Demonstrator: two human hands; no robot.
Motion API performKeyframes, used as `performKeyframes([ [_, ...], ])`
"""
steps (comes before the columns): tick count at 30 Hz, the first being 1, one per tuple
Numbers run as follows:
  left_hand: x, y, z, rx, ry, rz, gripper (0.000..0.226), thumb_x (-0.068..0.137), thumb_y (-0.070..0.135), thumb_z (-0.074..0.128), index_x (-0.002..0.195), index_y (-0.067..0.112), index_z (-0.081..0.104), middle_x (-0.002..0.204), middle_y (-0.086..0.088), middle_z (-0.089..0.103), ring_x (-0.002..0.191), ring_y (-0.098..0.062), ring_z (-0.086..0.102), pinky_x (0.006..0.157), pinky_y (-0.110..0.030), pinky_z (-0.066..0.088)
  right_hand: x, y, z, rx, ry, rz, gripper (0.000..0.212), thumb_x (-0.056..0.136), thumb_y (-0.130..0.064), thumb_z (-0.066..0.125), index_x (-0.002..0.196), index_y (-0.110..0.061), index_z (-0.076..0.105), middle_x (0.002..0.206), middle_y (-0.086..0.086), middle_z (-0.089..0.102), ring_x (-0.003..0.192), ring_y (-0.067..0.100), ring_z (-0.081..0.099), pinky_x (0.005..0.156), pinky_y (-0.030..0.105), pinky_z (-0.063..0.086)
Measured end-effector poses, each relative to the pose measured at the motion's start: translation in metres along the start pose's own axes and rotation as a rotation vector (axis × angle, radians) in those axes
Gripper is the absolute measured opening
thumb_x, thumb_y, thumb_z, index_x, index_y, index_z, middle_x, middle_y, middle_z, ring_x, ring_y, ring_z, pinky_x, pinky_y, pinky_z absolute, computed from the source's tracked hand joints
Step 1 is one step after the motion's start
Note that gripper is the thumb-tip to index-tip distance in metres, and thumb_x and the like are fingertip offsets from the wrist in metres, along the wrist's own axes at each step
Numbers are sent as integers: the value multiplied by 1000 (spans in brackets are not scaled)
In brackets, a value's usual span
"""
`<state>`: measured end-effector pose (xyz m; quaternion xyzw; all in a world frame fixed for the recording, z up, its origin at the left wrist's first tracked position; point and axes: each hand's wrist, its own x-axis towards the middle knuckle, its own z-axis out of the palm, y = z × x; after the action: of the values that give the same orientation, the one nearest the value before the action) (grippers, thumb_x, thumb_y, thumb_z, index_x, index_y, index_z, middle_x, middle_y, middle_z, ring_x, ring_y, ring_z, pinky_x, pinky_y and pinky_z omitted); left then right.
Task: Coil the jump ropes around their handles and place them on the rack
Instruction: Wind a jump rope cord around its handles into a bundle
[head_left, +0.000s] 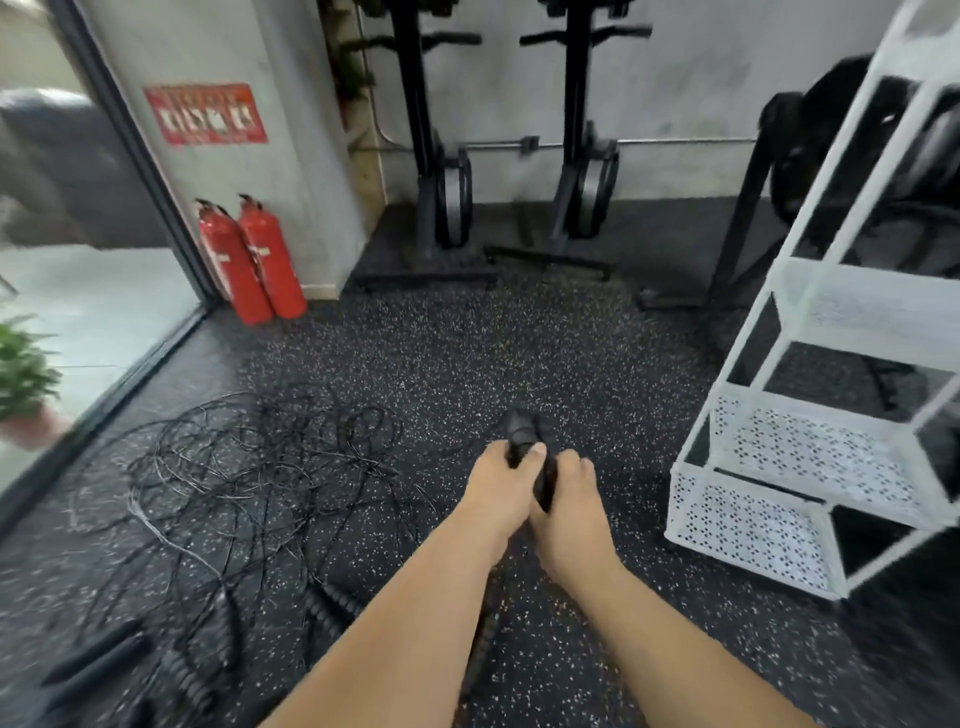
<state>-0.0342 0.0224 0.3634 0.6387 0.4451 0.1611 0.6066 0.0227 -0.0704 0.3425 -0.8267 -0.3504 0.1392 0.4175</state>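
My left hand (503, 486) and my right hand (567, 512) are side by side over the floor, both gripping a black jump rope bundle (523, 434) whose handles stick out past my fingers. A tangle of black and silver jump ropes (270, 467) lies on the speckled floor to the left. More black handles (202, 670) lie at the lower left. The white perforated metal rack (810, 452) stands to the right, its low shelves bare. The view is blurred.
Two red fire extinguishers (254, 260) lean at the wall corner by a glass door (78, 291). Black exercise machines (452, 197) stand at the back wall. A potted plant (21, 379) shows behind the glass at left.
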Motion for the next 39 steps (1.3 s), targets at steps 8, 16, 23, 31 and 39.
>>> performKeyframes([
  [8, -68, 18, -34, -227, -42, 135, 20, 108, 21, 59, 122, 23, 73, 116, -2, 80, 114, -23, 75, 106, -55, 56, -43, -36, -55, 194, -30, -169, 40, 99, -15, 65, 121, -48, 58, 120, -19, 67, 117, 7, 61, 98, 29, 49],
  [16, -66, -13, -61, -257, 55, 178, 31, 110, 17, 57, 138, 30, 63, 127, 10, 76, 122, -13, 71, 111, -48, 53, -48, -43, -39, 270, -176, -113, 72, 88, -11, 83, 143, -47, 54, 125, -26, 72, 120, -11, 62, 112, 33, 48],
  [23, -51, -14, -72, -194, 74, 122, 28, 109, 21, 52, 130, 37, 59, 123, 7, 74, 112, -13, 70, 87, -34, 57, -32, -42, -8, 119, -147, -160, 76, 76, -30, 95, 125, -60, 45, 120, -26, 71, 111, -11, 64, 90, 10, 44],
  [31, -39, -7, -73, -59, 92, 176, 33, 100, 27, 68, 127, 36, 50, 113, 14, 70, 102, -2, 66, 82, -26, 52, -28, -43, 12, 70, -85, -180, 86, 84, -15, 88, 150, -41, 40, 111, -38, 59, 95, -16, 61, 81, 2, 46],
  [39, -22, -10, -74, 29, 119, 168, 46, 93, 28, 81, 124, 38, 48, 110, 19, 70, 90, 13, 66, 66, -8, 47, -19, -44, 23, 115, -78, -141, 90, 85, 0, 84, 151, -45, 42, 119, -35, 62, 107, -13, 65, 95, 17, 55],
])
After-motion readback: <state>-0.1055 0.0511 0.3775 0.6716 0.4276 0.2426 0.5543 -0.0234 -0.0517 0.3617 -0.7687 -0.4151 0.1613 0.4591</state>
